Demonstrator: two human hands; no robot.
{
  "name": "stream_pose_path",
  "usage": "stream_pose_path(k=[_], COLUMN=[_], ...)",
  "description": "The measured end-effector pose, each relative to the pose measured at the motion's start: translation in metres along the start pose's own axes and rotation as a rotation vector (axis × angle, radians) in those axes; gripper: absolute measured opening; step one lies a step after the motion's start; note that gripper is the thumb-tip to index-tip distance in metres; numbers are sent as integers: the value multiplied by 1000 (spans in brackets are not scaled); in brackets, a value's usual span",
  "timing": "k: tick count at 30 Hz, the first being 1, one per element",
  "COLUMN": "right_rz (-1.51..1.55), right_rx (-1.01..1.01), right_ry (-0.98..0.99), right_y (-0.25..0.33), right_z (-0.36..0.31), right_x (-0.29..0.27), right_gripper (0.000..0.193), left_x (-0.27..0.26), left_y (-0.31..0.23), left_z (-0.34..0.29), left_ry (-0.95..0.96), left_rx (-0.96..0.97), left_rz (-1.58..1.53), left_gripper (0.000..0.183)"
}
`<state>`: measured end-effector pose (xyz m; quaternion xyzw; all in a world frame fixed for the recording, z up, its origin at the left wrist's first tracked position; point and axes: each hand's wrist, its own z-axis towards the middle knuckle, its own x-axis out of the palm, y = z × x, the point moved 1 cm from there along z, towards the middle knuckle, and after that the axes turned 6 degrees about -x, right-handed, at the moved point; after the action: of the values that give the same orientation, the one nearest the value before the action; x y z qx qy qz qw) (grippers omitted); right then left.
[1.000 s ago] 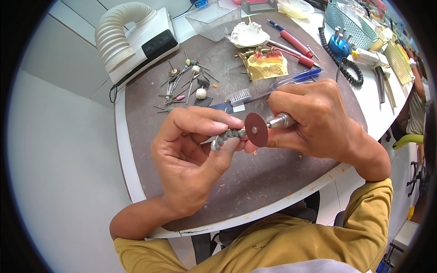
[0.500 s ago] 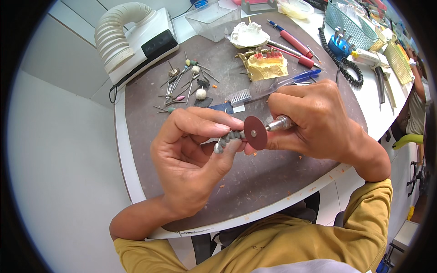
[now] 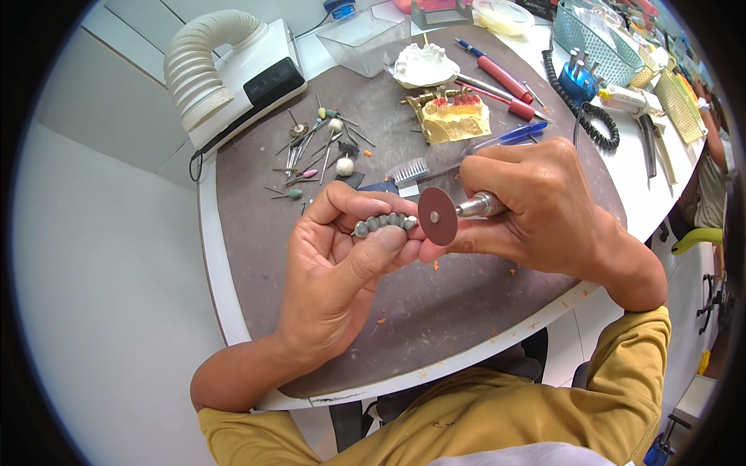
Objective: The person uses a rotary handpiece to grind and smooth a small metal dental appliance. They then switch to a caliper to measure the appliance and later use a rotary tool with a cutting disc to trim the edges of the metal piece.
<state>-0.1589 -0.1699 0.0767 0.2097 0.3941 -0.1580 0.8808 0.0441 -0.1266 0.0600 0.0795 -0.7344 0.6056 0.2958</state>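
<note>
Between the thumb and fingers of my left hand (image 3: 336, 260) is a grey metal dental bridge (image 3: 382, 224), a curved row of tooth shapes with a shiny right end. My right hand (image 3: 536, 210) grips a silver rotary handpiece (image 3: 483, 205) that carries a reddish-brown cutting disc (image 3: 437, 217). The disc stands just right of the bridge's shiny end; whether they touch I cannot tell. Fingertips of both hands come close together below the disc. Behind them lies a clear-handled toothbrush (image 3: 410, 170), partly hidden by my right hand.
Several rotary burs and polishing tips (image 3: 311, 147) lie at the left of the brown mat (image 3: 272, 295). A yellow dental model (image 3: 454, 123) and a white plaster cast (image 3: 423, 64) sit behind my hands. A white hose unit (image 3: 256, 78) stands far left, a blue bur holder (image 3: 579, 78) far right.
My left hand has shifted slightly right and turned the bridge, so its row lies more level. The disc has risen a little and tilted more face-on.
</note>
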Motion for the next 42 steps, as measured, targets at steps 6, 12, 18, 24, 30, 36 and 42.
stream_pose_path(k=[6,12,18,24,30,36,42], right_rz=[-1,4,10,15,14,29,28], right_rx=[0,-4,-6,-5,-8,-11,-22], right_ry=[7,15,22,16,18,32,-15], right_y=[0,0,1,0,0,1,0], right_z=[0,0,0,0,-1,0,0], right_x=[0,1,0,0,1,0,2], right_gripper=[50,51,51,50,49,48,48], left_x=[0,0,0,1,-1,-8,-7], left_y=[0,1,2,1,2,5,5], left_z=[0,-1,-2,-2,-3,0,-4], left_ry=[14,19,11,-7,10,69,21], left_rx=[27,53,93,92,131,276,423], left_rz=[-7,9,66,88,116,140,351], left_gripper=[22,21,22,22,22,20,25])
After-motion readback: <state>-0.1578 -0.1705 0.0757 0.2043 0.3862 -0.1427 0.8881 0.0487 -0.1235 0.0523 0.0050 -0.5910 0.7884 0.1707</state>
